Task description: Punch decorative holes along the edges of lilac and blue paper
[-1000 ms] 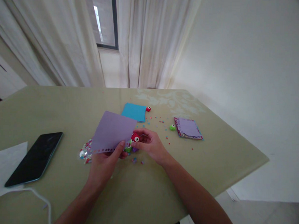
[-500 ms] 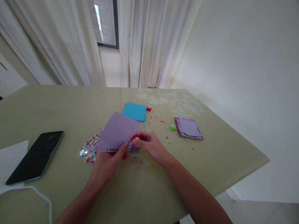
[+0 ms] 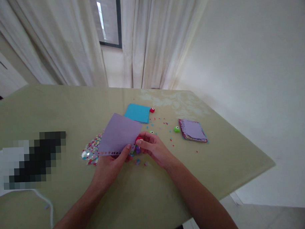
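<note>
A sheet of purple paper (image 3: 119,134) with a row of small punched shapes along its near edge is held tilted above the table. My left hand (image 3: 116,157) is closed on it, thumb on top at the near right corner. My right hand (image 3: 152,146) pinches a small red paper punch (image 3: 138,139) with thumb and fingers, at the paper's right edge. Whether the paper sits inside the punch's slot I cannot tell. Just below the red punch a purple punch (image 3: 138,149) shows in part. Behind my right fingers a green punch (image 3: 151,132) is mostly hidden.
Colourful confetti (image 3: 90,150) lies left of the paper. Blue paper sheets (image 3: 137,113) rest behind, beside another red punch (image 3: 152,109). Rightward are a green punch (image 3: 176,129) and a stack of punched paper (image 3: 193,130). A blurred dark object (image 3: 36,158) and white cable (image 3: 49,205) lie left.
The red punch has turned slightly in my right hand, its eye now less visible. The paper has tilted a little leftward. Both hands stay in nearly the same place.
</note>
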Tool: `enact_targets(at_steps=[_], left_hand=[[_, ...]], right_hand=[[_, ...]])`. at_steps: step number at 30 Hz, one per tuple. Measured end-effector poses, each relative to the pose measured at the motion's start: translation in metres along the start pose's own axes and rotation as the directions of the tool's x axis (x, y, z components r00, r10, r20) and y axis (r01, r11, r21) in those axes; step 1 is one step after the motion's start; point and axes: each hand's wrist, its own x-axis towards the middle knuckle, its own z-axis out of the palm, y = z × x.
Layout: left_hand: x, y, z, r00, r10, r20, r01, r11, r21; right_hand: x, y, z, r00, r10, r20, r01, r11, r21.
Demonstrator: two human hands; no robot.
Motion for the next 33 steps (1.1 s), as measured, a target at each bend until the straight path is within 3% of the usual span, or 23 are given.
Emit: enact_targets(at_steps=[14, 33], left_hand=[[0.002, -0.006, 0.003, 0.998, 0.05, 0.03, -0.049, 0.998, -0.047], [-0.001, -0.007, 0.004, 0.998, -0.045, 0.043, 0.042, 0.997, 0.059]], right_hand=[[0.003, 0.004, 0.001, 1.0, 0.026, 0.009, -0.026, 1.0, 0.001], [-0.001, 0.003, 0.008, 0.999, 0.006, -0.043, -0.009, 0.997, -0.072]])
